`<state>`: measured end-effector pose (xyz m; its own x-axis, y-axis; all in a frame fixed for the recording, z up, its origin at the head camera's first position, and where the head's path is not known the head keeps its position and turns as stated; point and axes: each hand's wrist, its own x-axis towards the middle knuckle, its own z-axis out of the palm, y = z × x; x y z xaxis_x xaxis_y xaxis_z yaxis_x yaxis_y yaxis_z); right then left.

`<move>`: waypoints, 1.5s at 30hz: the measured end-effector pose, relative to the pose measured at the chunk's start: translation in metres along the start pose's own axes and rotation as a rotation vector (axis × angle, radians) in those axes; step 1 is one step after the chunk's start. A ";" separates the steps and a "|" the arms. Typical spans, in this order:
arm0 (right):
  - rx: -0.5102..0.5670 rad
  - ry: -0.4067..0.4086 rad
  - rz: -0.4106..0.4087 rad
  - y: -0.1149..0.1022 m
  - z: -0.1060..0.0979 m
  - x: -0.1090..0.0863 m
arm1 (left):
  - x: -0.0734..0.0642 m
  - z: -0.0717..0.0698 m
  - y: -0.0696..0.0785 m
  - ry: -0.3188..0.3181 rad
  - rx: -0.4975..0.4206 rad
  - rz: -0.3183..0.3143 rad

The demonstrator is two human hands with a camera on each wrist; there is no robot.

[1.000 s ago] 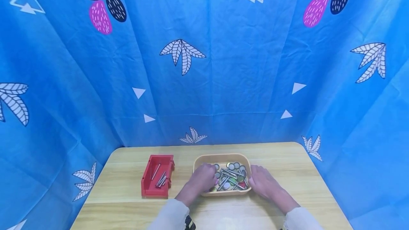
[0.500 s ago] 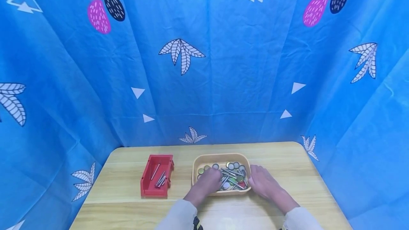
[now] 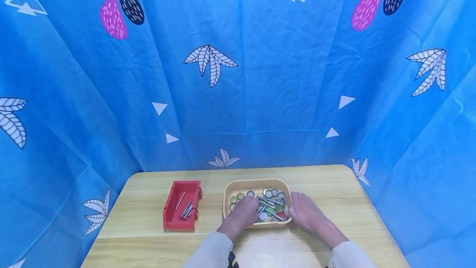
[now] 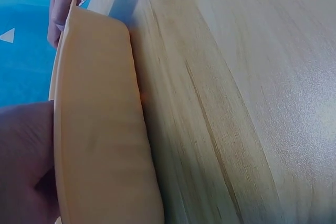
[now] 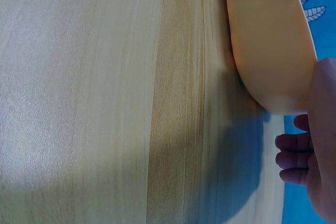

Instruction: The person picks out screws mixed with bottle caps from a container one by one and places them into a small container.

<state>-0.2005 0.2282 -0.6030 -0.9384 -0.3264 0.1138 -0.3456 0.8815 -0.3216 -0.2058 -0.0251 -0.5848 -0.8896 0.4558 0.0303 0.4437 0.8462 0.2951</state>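
Note:
A shallow tan tray (image 3: 256, 183) holds round bottle caps (image 3: 240, 196) and slim, nail-like silver rods (image 3: 268, 202). My left hand (image 3: 243, 211) reaches over the near rim into its left half. The left fingertips are hidden behind the knuckles and, in the left wrist view, behind the tray wall; I cannot tell whether they pinch anything. At the tray's right end, my right hand (image 3: 305, 212) grips the rim, thumb at the edge and fingers along the outside. The right wrist view shows those fingers (image 5: 294, 159) beyond the tray's end.
A red open-front bin (image 3: 169, 214) stands to the left on the wooden table (image 3: 148, 247), with several similar silver rods (image 3: 187, 210) lying in it. Blue patterned cloth (image 3: 260, 94) encloses the table at the back and both sides.
My left hand has moved right and inward across the tray, uncovering several bottle caps on the left, then nearly stopped. The right hand stays at the tray's right end.

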 end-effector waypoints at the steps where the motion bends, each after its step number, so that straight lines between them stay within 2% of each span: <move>1: 0.002 0.001 0.001 0.000 0.000 0.000 | 0.000 0.000 0.001 -0.003 0.001 -0.005; 22: 0.007 -0.005 0.010 0.001 0.005 -0.001 | 0.000 -0.002 0.005 0.026 0.031 -0.034; 26: 0.022 -0.008 0.014 0.001 0.004 -0.001 | -0.001 -0.003 0.002 0.060 0.074 0.021; 34: 0.031 -0.005 0.018 0.001 0.004 -0.001 | -0.004 -0.009 -0.007 0.187 0.219 0.163; 41: 0.023 -0.014 0.021 0.001 0.002 0.000 | -0.008 -0.020 -0.016 0.182 0.234 0.172; 45: 0.031 -0.011 0.022 0.001 0.002 0.000 | -0.012 -0.026 -0.020 0.174 0.209 0.204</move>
<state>-0.2013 0.2286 -0.6051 -0.9454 -0.3112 0.0965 -0.3248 0.8773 -0.3533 -0.2071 -0.0547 -0.5659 -0.7776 0.5824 0.2368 0.6108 0.7891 0.0649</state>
